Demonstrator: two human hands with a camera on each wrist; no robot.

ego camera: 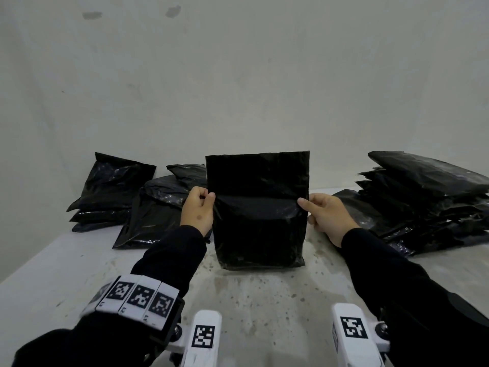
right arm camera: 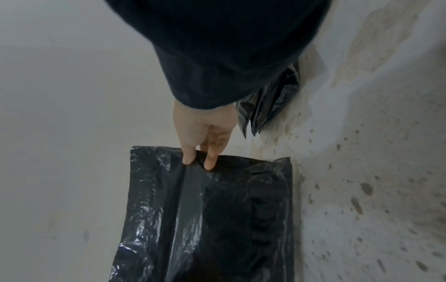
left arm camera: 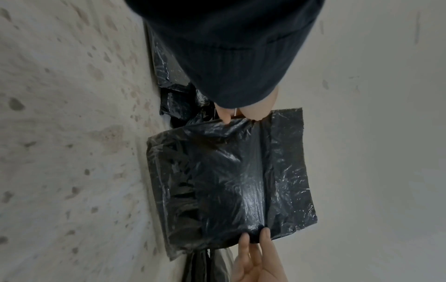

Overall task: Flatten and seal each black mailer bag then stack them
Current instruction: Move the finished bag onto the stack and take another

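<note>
One black mailer bag (ego camera: 258,207) stands upright at the middle of the table, its bottom edge on the surface and its flap pointing up. My left hand (ego camera: 209,197) pinches the bag's left edge at about mid height. My right hand (ego camera: 304,205) pinches the right edge at the same height. In the left wrist view my left hand (left arm camera: 241,118) nips the wrinkled edge of the bag (left arm camera: 229,181). The right wrist view shows my right hand (right arm camera: 199,162) with thumb and finger on the edge of the bag (right arm camera: 205,219).
Loose black bags lie in a pile (ego camera: 148,207) at the back left, with more (ego camera: 111,189) against the wall. A stack of black bags (ego camera: 423,197) sits at the back right. The speckled table (ego camera: 264,300) ends at a pale wall.
</note>
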